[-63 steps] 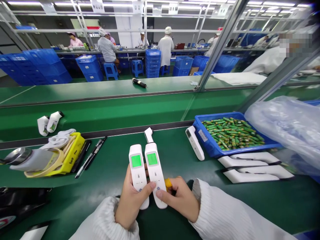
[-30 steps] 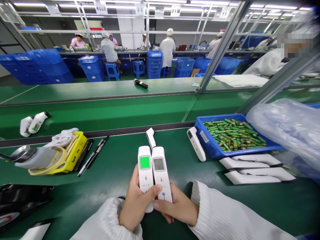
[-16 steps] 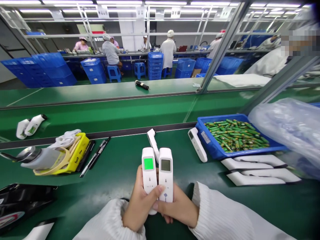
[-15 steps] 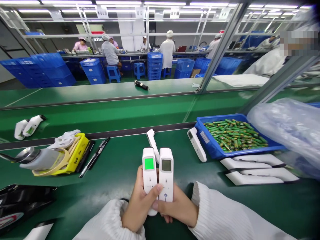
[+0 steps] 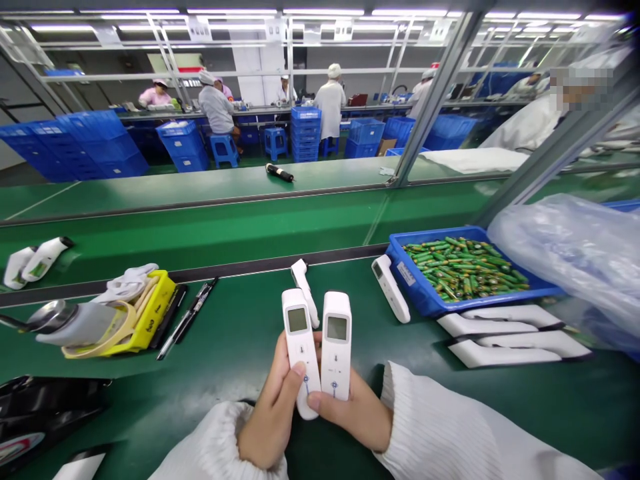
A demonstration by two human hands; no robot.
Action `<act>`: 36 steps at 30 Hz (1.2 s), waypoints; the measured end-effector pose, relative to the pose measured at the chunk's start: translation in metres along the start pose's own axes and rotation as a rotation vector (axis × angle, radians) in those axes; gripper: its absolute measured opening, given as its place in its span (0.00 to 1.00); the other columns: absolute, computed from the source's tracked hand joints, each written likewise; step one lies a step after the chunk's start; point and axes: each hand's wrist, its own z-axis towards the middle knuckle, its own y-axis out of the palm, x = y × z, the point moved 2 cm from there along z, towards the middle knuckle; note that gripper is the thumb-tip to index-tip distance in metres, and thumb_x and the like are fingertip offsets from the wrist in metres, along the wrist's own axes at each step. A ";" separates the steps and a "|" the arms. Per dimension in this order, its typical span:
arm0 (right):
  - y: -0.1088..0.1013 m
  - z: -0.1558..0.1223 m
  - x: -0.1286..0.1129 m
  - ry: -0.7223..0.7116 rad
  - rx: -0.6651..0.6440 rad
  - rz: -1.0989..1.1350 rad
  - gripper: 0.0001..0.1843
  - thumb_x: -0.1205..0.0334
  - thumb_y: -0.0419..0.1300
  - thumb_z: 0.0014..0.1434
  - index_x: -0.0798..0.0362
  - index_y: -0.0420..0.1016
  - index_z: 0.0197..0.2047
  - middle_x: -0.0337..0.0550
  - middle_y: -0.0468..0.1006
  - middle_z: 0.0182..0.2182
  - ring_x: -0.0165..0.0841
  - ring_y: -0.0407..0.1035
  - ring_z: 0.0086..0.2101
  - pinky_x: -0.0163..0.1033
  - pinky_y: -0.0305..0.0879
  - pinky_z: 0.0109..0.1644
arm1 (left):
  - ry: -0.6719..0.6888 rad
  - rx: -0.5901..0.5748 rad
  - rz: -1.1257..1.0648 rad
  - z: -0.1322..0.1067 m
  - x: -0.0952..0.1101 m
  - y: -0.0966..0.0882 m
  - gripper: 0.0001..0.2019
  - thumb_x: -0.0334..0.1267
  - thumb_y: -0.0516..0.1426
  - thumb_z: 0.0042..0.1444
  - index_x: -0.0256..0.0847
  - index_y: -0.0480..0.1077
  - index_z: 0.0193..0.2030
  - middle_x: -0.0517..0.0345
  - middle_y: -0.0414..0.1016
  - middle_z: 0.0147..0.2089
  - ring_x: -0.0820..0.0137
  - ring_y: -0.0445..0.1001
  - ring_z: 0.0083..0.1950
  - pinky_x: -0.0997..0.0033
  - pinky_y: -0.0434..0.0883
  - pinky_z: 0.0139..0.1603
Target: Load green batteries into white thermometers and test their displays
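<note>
Item 1: my left hand (image 5: 270, 420), fingers clamped on a white plastic handheld thermometer (image 5: 299, 347), thumb on its face.
Item 2: my right hand (image 5: 355, 413), fingers clamped on a second white thermometer (image 5: 336, 347). It touches the first, above the green counter (image 5: 235, 333).
Both screens are grey. I judge that a level, side-by-side hold reads best.
Beyond: blue tray of green batteries (image 5: 415, 293).

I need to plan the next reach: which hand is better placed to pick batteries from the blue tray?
Right, probably. The right hand holds the right thermometer on the same side as the blue tray. The left hand, gripping the left thermometer, would have to cross over.
</note>
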 end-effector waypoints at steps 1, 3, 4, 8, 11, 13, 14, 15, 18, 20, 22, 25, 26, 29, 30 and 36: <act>0.000 0.000 -0.001 -0.005 -0.012 0.011 0.26 0.53 0.64 0.55 0.51 0.65 0.54 0.48 0.74 0.45 0.41 0.69 0.47 0.49 0.64 0.53 | 0.001 -0.001 -0.001 0.000 0.001 0.000 0.24 0.49 0.53 0.59 0.45 0.60 0.61 0.53 0.62 0.64 0.57 0.56 0.66 0.62 0.54 0.65; 0.000 0.001 -0.001 0.007 -0.031 0.021 0.24 0.52 0.64 0.54 0.52 0.68 0.51 0.47 0.75 0.44 0.39 0.69 0.46 0.46 0.65 0.51 | -0.010 0.003 -0.004 0.000 0.002 0.000 0.25 0.49 0.53 0.60 0.46 0.59 0.62 0.54 0.61 0.65 0.59 0.56 0.66 0.64 0.54 0.64; -0.001 0.002 -0.001 0.025 -0.026 0.011 0.22 0.51 0.64 0.54 0.53 0.70 0.49 0.47 0.76 0.41 0.37 0.70 0.43 0.43 0.67 0.47 | -0.012 0.007 -0.001 0.000 0.003 -0.001 0.25 0.49 0.53 0.60 0.46 0.59 0.62 0.55 0.61 0.65 0.59 0.56 0.66 0.65 0.54 0.64; -0.007 0.002 0.004 0.170 0.028 -0.123 0.23 0.44 0.61 0.54 0.60 0.72 0.34 0.40 0.72 0.21 0.25 0.65 0.19 0.29 0.58 0.19 | -0.008 0.006 0.066 -0.001 0.006 -0.003 0.28 0.50 0.52 0.60 0.43 0.56 0.64 0.53 0.64 0.63 0.59 0.60 0.63 0.67 0.59 0.60; -0.011 0.001 0.005 0.199 0.044 -0.176 0.26 0.41 0.58 0.55 0.60 0.69 0.30 0.36 0.67 0.14 0.23 0.58 0.12 0.27 0.48 0.13 | -0.010 -0.021 0.084 0.002 0.005 -0.005 0.29 0.51 0.50 0.61 0.42 0.52 0.66 0.51 0.64 0.62 0.59 0.65 0.58 0.66 0.63 0.55; -0.012 0.001 0.003 0.140 0.074 -0.185 0.26 0.41 0.57 0.57 0.60 0.68 0.34 0.35 0.67 0.14 0.22 0.56 0.11 0.27 0.48 0.13 | 0.023 -0.021 0.062 0.005 0.004 -0.007 0.28 0.51 0.50 0.61 0.42 0.52 0.65 0.50 0.65 0.61 0.58 0.65 0.58 0.66 0.64 0.53; -0.012 0.001 0.001 0.104 0.082 -0.185 0.26 0.41 0.56 0.58 0.59 0.68 0.37 0.34 0.67 0.15 0.21 0.55 0.11 0.26 0.48 0.13 | 0.037 -0.020 0.052 0.007 0.003 -0.009 0.28 0.51 0.51 0.60 0.42 0.53 0.64 0.50 0.66 0.60 0.57 0.65 0.57 0.65 0.65 0.53; -0.012 0.000 0.000 0.074 0.083 -0.181 0.26 0.41 0.54 0.59 0.59 0.67 0.38 0.34 0.67 0.15 0.21 0.55 0.12 0.26 0.48 0.13 | 0.047 -0.020 0.045 0.008 0.002 -0.010 0.28 0.51 0.51 0.60 0.42 0.54 0.64 0.49 0.67 0.59 0.57 0.66 0.56 0.65 0.65 0.52; -0.011 0.000 -0.001 0.034 0.073 -0.158 0.25 0.41 0.51 0.61 0.59 0.66 0.40 0.34 0.68 0.16 0.21 0.54 0.12 0.26 0.49 0.14 | 0.053 -0.014 0.035 0.012 0.000 -0.014 0.28 0.51 0.52 0.59 0.42 0.55 0.64 0.49 0.70 0.54 0.57 0.68 0.53 0.64 0.66 0.51; -0.011 0.000 -0.001 0.042 0.069 -0.137 0.25 0.42 0.51 0.62 0.58 0.65 0.42 0.34 0.68 0.16 0.21 0.55 0.12 0.27 0.50 0.15 | 0.062 -0.003 0.032 0.013 0.000 -0.015 0.28 0.51 0.53 0.59 0.41 0.56 0.63 0.49 0.72 0.51 0.58 0.70 0.51 0.63 0.67 0.50; -0.011 0.000 -0.001 0.050 0.075 -0.123 0.25 0.42 0.52 0.61 0.58 0.64 0.44 0.35 0.69 0.17 0.21 0.56 0.12 0.27 0.51 0.15 | 0.067 -0.001 0.025 0.013 0.001 -0.015 0.28 0.50 0.54 0.58 0.41 0.57 0.62 0.50 0.73 0.49 0.59 0.71 0.48 0.64 0.68 0.48; -0.012 0.000 -0.002 0.055 0.097 -0.122 0.26 0.42 0.54 0.60 0.59 0.64 0.46 0.37 0.71 0.19 0.22 0.59 0.13 0.27 0.52 0.16 | 0.056 -0.003 0.006 0.011 0.002 -0.012 0.27 0.50 0.54 0.58 0.41 0.58 0.61 0.50 0.73 0.49 0.59 0.72 0.46 0.64 0.69 0.45; -0.012 0.000 -0.003 0.058 0.112 -0.126 0.26 0.42 0.55 0.60 0.59 0.64 0.46 0.37 0.71 0.20 0.22 0.60 0.13 0.27 0.53 0.16 | 0.048 -0.005 -0.003 0.011 0.003 -0.011 0.27 0.50 0.53 0.58 0.42 0.58 0.61 0.50 0.73 0.50 0.59 0.72 0.47 0.64 0.69 0.45; -0.013 0.000 -0.004 0.059 0.162 -0.117 0.29 0.42 0.58 0.57 0.59 0.65 0.49 0.36 0.70 0.21 0.23 0.61 0.15 0.28 0.57 0.17 | 0.032 -0.028 -0.015 0.010 0.005 -0.009 0.25 0.50 0.52 0.60 0.43 0.56 0.61 0.51 0.72 0.51 0.58 0.71 0.48 0.64 0.69 0.45; -0.013 0.000 -0.004 0.055 0.170 -0.106 0.29 0.42 0.59 0.56 0.58 0.65 0.50 0.37 0.70 0.22 0.23 0.62 0.16 0.29 0.59 0.18 | 0.038 -0.038 -0.010 0.010 0.005 -0.008 0.24 0.50 0.51 0.60 0.43 0.57 0.60 0.50 0.72 0.52 0.58 0.71 0.50 0.63 0.68 0.47; -0.012 0.002 -0.007 0.007 0.132 0.002 0.22 0.47 0.59 0.59 0.54 0.69 0.48 0.41 0.74 0.28 0.27 0.68 0.25 0.31 0.63 0.27 | 0.016 -0.063 -0.075 0.010 0.005 -0.006 0.25 0.49 0.51 0.60 0.43 0.54 0.61 0.46 0.67 0.57 0.53 0.68 0.54 0.58 0.69 0.48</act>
